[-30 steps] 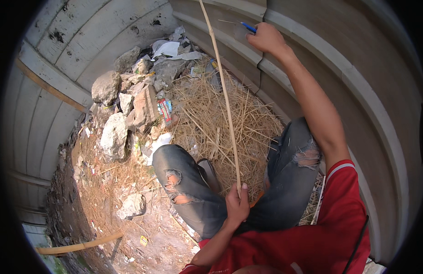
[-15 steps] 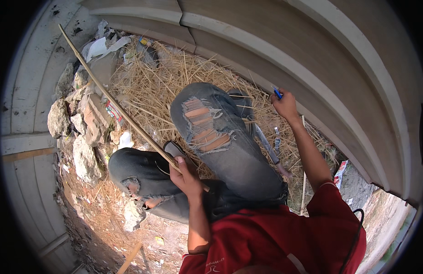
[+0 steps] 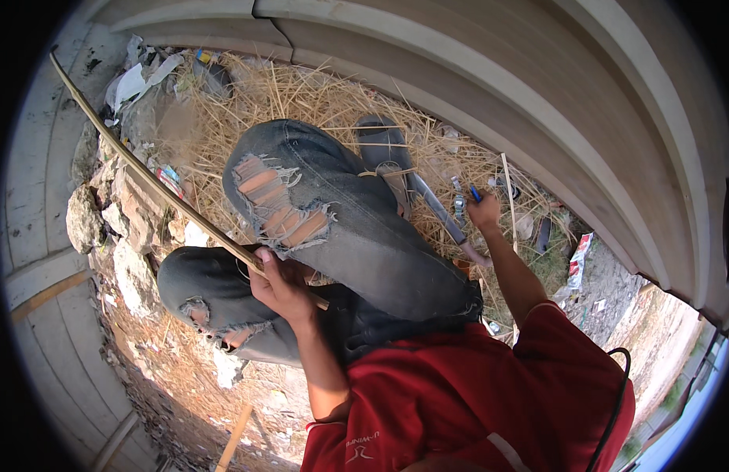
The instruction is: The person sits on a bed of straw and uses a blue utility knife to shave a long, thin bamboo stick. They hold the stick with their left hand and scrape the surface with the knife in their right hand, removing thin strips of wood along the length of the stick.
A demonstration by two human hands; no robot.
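A long, slightly bowed bamboo strip (image 3: 156, 182) runs from my lap to the far left, its far end raised over the stones. My left hand (image 3: 284, 293) is closed around it close to its lower end, above my bent legs. Out to the right, my right hand (image 3: 485, 212) is closed on a small blue object (image 3: 475, 193), of which only a short piece shows. Beside that hand, a long-bladed knife (image 3: 437, 206) lies on the straw. Between knife and hand is a small silvery object (image 3: 459, 201), its kind unclear.
Straw (image 3: 301, 94) covers the ground around my ripped jeans. A metal sheet wall (image 3: 490, 86) curves along the far and right sides. Rough stones (image 3: 136, 279) and white plastic scraps (image 3: 136, 85) lie left. A dark sandal (image 3: 380, 140) is beyond my knee.
My right hand has come nearer and lower, away from the wall, with the blue object still in it. The view has shifted; my left hand keeps its hold on the bamboo strip.
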